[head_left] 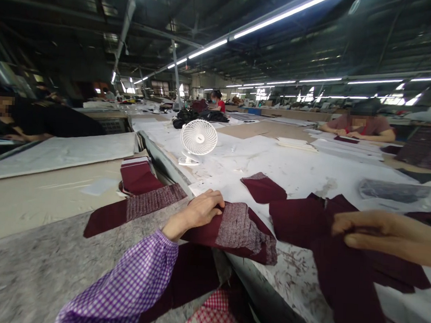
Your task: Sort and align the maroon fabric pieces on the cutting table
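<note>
My left hand (202,211), in a purple checked sleeve, rests with curled fingers on a stack of maroon cut fabric pieces (237,232) that has a grey knitted band across it. My right hand (360,229) reaches in from the right and pinches the edge of a long maroon fabric piece (343,274) that hangs toward me over the table. More maroon pieces (262,188) lie flat just beyond, on the white paper-covered table (302,168).
A small white fan (198,139) stands on the table behind my left hand. Another stack of maroon pieces (138,177) lies on the left table. Seated people work at the far left (30,118) and far right (362,126). A gap runs between the two tables.
</note>
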The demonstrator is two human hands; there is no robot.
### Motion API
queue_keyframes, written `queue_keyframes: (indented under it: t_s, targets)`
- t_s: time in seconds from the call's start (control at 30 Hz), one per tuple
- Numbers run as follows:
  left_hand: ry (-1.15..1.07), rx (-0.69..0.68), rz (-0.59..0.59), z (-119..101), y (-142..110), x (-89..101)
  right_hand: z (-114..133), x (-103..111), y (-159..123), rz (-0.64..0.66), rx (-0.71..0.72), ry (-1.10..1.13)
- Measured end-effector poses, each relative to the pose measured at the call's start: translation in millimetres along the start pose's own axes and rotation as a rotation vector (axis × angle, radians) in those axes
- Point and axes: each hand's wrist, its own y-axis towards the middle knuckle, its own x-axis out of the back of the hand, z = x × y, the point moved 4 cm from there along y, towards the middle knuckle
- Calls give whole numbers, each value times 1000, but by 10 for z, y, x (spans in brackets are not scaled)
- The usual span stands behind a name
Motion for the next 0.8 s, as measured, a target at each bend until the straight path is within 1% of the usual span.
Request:
queue_keyframes:
  t_s: [0.03,0.1,0.17,0.23,0.3,0.37,0.43,0.5,0.57,0.67,0.73,0.8]
  targets:
    - [-5,5,-2,-2,-1,2,35,-37,128,96,0,7]
    - [-18,14,-6,-7,-5,6,78,-79,348,213,10,-23]
    - [-30,20,-8,-9,-9,9,59,-81,517,230,23,-95]
    - [-41,24,-7,-3,-12,9,-18,-81,632,243,28,-177]
    - [-48,23,-7,7,-15,8,-113,-47,718,202,27,-265]
    - [-54,15,-9,15,-16,4,-150,22,795,109,54,-359]
    - [-54,4,-12,20,-20,-2,-90,72,870,41,100,-423]
    - [-49,-2,-14,26,-30,-16,54,56,947,26,132,-420]
    - [-48,-6,-28,35,-46,-36,246,-45,1029,36,170,-312]
    - [-75,-17,-86,57,-77,-61,497,-329,1161,112,265,-76]
    - [-98,-26,-116,72,-95,-77,562,-512,1261,144,275,-7]
    - [-109,-35,-121,84,-109,-96,557,-633,1352,157,235,32]
